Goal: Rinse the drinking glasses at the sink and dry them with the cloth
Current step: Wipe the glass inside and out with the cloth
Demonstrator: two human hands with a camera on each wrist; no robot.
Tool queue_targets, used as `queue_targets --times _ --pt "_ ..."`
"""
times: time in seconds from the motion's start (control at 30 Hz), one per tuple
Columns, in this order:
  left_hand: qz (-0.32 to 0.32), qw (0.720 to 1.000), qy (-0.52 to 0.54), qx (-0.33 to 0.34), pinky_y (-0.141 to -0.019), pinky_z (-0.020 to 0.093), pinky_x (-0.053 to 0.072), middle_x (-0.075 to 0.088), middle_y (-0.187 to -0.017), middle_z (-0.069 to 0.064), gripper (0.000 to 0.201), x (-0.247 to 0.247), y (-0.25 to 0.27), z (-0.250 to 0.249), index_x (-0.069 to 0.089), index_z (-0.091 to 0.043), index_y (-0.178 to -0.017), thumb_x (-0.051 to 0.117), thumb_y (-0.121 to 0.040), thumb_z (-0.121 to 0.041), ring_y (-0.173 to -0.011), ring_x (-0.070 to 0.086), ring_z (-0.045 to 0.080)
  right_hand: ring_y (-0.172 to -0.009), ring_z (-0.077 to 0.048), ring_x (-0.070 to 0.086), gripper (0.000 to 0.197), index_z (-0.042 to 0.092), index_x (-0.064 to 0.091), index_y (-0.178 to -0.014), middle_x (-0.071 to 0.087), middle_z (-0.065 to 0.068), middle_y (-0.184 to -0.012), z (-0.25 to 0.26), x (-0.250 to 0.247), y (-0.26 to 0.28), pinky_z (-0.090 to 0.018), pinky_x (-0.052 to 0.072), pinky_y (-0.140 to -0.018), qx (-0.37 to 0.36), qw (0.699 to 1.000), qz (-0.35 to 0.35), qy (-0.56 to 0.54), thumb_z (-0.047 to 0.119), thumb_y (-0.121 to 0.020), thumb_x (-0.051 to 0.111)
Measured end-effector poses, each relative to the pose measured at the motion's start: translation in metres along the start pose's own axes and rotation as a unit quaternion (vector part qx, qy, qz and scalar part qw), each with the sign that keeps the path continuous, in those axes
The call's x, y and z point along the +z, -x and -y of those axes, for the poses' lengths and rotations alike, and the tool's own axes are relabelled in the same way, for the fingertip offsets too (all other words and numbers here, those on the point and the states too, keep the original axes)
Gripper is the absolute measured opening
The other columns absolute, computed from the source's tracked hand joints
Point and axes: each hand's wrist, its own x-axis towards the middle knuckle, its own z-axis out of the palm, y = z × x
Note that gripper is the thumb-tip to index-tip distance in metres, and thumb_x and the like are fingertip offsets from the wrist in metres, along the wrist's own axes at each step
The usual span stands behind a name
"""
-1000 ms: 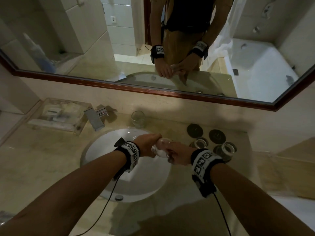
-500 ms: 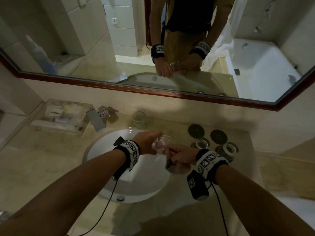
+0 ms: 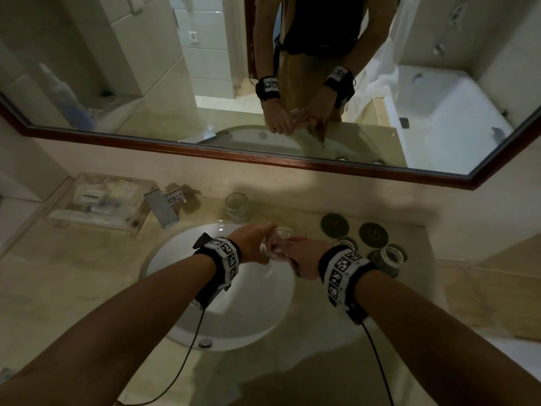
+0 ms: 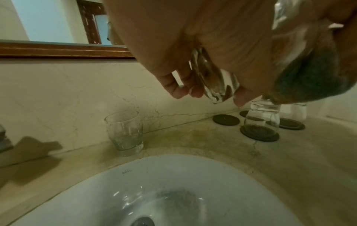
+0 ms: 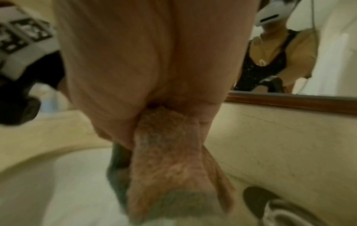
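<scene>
Over the right side of the white sink [image 3: 181, 268] my left hand [image 3: 253, 240] grips a clear drinking glass [image 3: 276, 244] [image 4: 214, 85] tipped on its side, fingers curled round its base. My right hand [image 3: 304, 259] grips a brown and grey cloth [image 5: 173, 160] [image 4: 309, 82], pressed against the glass's open end. Another glass [image 3: 236, 207] [image 4: 125, 131] stands upright on the counter behind the sink. Two more glasses [image 3: 390, 254] [image 4: 262, 119] stand upside down on dark coasters at the right.
A square faucet [image 3: 162, 208] stands at the sink's back left, beside a clear tray [image 3: 96, 200] of toiletries. Two bare dark coasters [image 3: 335, 224] lie behind the upturned glasses. A wood-framed mirror [image 3: 263, 159] runs above the beige counter [image 3: 73, 282].
My right hand turned back palm-down and drew closer to the glass with the cloth; the wrist camera under it has swung out of sight. The left hand kept the glass in place.
</scene>
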Motion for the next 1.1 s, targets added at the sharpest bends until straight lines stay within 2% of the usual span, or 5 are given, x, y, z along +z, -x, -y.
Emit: queue_targets --times 0.33,0.5,0.63,0.77,1.1 --pt "0.015 0.998 0.059 -0.003 -0.079 0.030 0.051 0.065 -0.105 0.002 0.057 0.010 0.003 -0.004 0.052 -0.016 -0.114 0.080 -0.064 -0.017 -0.093 0.062 0.021 -0.111 -0.024 0.050 0.051 0.016 0.040 -0.144 0.049 -0.008 -0.136 -0.006 -0.008 0.004 -0.032 0.041 -0.096 -0.106 0.976 0.064 0.178 0.016 -0.095 0.055" --pt "0.067 0.993 0.096 -0.022 -0.075 0.024 0.050 0.065 -0.104 0.002 0.050 -0.001 0.002 -0.006 0.054 -0.016 -0.109 0.079 -0.067 -0.012 -0.090 0.061 0.017 -0.141 -0.033 0.029 0.072 0.041 0.014 -0.150 0.013 0.009 -0.161 -0.012 -0.013 0.005 -0.065 0.035 -0.099 -0.061 0.937 0.061 0.339 0.021 -0.094 0.055" --pt "0.156 0.982 0.104 -0.024 -0.078 0.023 0.049 0.064 -0.107 0.004 0.049 -0.010 -0.001 -0.010 0.055 -0.012 -0.116 0.076 -0.072 -0.009 -0.092 0.058 0.016 -0.122 -0.029 0.050 0.053 0.040 0.029 -0.145 0.054 0.002 -0.136 -0.010 -0.033 0.020 -0.052 0.032 -0.107 -0.096 0.913 0.008 0.396 0.019 -0.097 0.036" --pt "0.266 0.958 0.099 -0.036 -0.079 0.033 0.054 0.066 -0.105 0.018 0.042 -0.021 -0.003 -0.013 0.059 -0.003 -0.113 0.077 -0.075 -0.009 -0.088 0.058 0.022 -0.111 -0.026 0.058 0.088 0.041 0.036 -0.143 0.060 0.005 -0.129 -0.015 -0.029 0.022 -0.048 0.044 -0.099 -0.144 0.900 -0.019 0.411 0.004 -0.072 0.075" --pt "0.181 0.983 0.016 -0.020 -0.060 0.018 0.044 0.065 -0.106 0.003 0.051 -0.029 -0.002 -0.009 0.056 -0.014 -0.115 0.075 -0.069 -0.007 -0.086 0.059 0.017 -0.140 -0.022 0.031 0.060 0.023 0.036 -0.148 0.033 -0.001 -0.153 -0.004 0.012 0.028 -0.027 0.024 -0.112 -0.021 0.985 0.026 -0.169 0.004 -0.092 0.049"
